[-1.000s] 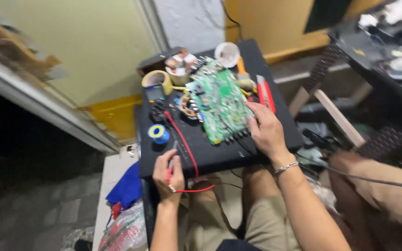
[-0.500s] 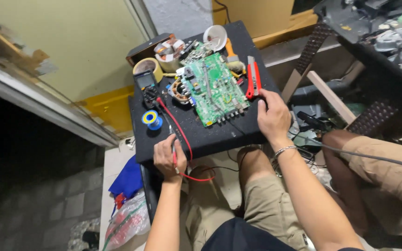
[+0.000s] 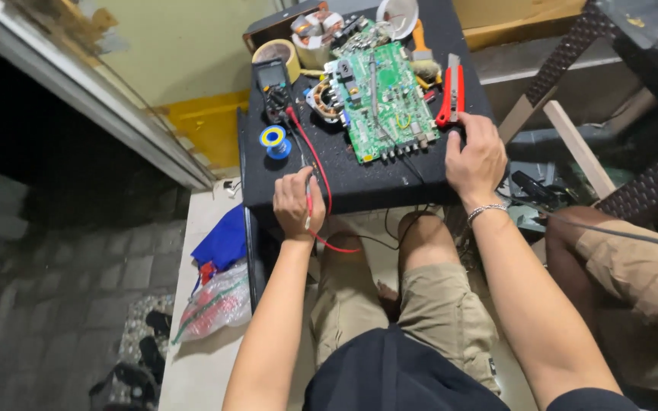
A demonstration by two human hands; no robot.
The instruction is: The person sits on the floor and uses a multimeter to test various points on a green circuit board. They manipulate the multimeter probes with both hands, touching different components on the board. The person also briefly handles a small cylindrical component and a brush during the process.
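Head view shows one person sitting at one black work surface (image 3: 359,183), with two bare hands on it. One left hand (image 3: 296,204) rests at the near edge, its fingers curled around one red probe (image 3: 310,209); from it one red lead (image 3: 317,164) runs up to one dark multimeter (image 3: 273,85). One right hand (image 3: 476,158) lies at the right near corner of the surface, fingers bent downward onto the edge; whether they pinch something cannot be told. It wears one silver bracelet (image 3: 486,211) on the wrist.

Between the hands and a little further away lies one green circuit board (image 3: 384,103), flat on the surface, just beside the right hand. One red-handled pliers (image 3: 451,95) lies right of the board. One blue solder spool (image 3: 274,139) stands left, near the meter. One tape roll (image 3: 277,52) is behind the meter. On the floor at left, one blue cloth (image 3: 226,242) lies beside one plastic bag (image 3: 218,304).
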